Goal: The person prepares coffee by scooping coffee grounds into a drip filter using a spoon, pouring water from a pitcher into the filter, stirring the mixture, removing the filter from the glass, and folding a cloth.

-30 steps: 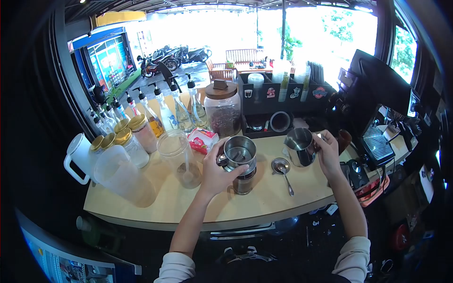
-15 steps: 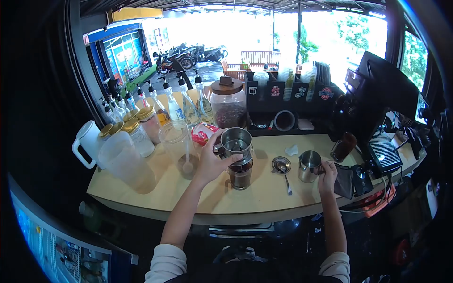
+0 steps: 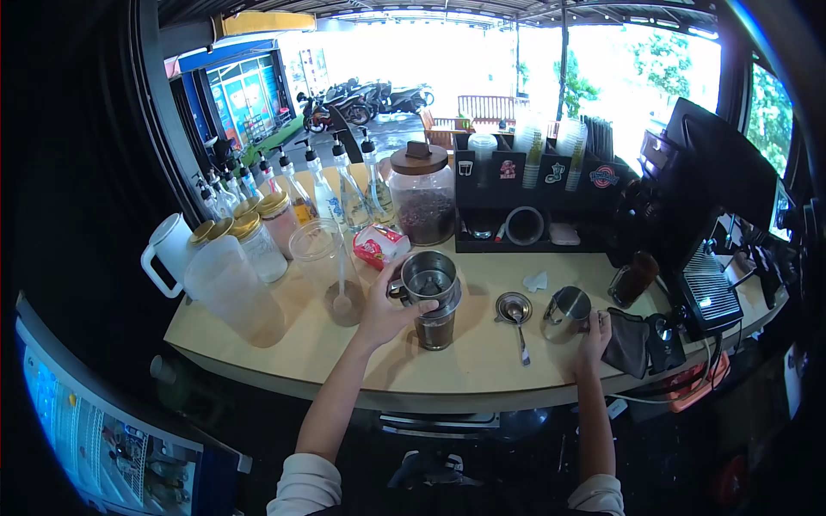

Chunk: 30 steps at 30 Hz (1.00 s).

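Observation:
My left hand [image 3: 389,311] is closed around a metal coffee drip filter [image 3: 429,277], thumb over its near side. The filter is over a clear glass [image 3: 434,331] on the counter; whether it rests fully on the rim I cannot tell. To the right, my right hand [image 3: 594,337] grips the handle of a steel pitcher [image 3: 566,316], which leans to the left. Between the two hands lies a small round metal dish [image 3: 514,304] with a spoon [image 3: 523,342] in it, its handle pointing toward me.
Left of the filter stand a clear tub [image 3: 334,288] of brown powder, a frosted pitcher [image 3: 231,292] and gold-lidded jars [image 3: 258,245]. A red-and-white packet [image 3: 379,247] and a wooden-lidded jar [image 3: 422,198] sit behind. An espresso machine [image 3: 710,284] and dark cloth [image 3: 625,342] are right.
The filter in my left hand has come down closer to the glass. The pitcher in my right hand has gone from nearly upright to tilted left. The camera view has shifted slightly.

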Available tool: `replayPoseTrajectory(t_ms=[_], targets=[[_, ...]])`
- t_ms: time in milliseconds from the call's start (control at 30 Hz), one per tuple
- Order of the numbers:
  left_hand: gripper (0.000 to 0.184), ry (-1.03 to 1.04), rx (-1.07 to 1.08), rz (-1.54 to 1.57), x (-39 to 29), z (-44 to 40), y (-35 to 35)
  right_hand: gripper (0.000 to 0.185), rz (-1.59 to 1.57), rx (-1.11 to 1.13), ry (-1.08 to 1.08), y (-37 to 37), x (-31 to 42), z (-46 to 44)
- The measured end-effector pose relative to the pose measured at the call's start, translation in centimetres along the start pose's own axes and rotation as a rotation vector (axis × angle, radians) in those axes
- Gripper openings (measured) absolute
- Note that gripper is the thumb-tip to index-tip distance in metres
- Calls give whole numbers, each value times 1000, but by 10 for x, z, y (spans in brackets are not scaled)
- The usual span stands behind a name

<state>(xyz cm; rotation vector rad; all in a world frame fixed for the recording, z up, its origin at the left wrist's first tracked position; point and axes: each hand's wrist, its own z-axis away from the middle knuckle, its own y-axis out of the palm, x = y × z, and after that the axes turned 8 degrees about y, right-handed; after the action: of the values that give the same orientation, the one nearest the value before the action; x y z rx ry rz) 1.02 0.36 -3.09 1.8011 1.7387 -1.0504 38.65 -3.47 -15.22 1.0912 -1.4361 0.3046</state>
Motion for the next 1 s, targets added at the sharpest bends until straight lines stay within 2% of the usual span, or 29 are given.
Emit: replayPoseTrajectory(t_ms=[233,333,400,533,633,700,733,767,833,900,967,1000], targets=[[88,-11,-22,26,7,0,2,16,86,-25,18,7,12,10],[91,-9,-13,15,4,-1,2,16,155,-37,-6,9,14,12],[94,-7,-11,13,2,0,3,14,190,-1,-95,5,9,12],[97,92,-32,20,1,5,2,19,310,-73,-123,9,15,20],[91,157,-77,-28,-7,15,-8,30,520,-180,-494,21,26,25],[81,202,-210,-59,-10,29,-16,31,589,-190,-553,37,40,39],[68,261,-291,-74,-6,36,-21,31,646,-147,-648,47,46,45],[68,259,-295,-78,-1,40,-28,31,703,-103,-741,57,50,52],[57,391,-510,-92,7,46,-45,27,747,-62,-780,82,57,59],[59,419,-572,-187,13,44,-63,29,608,128,-760,114,63,67],[71,351,-681,-435,21,42,-79,27,643,169,-839,154,89,83],[71,352,-679,-435,28,42,-86,26,608,280,-862,168,94,88]])
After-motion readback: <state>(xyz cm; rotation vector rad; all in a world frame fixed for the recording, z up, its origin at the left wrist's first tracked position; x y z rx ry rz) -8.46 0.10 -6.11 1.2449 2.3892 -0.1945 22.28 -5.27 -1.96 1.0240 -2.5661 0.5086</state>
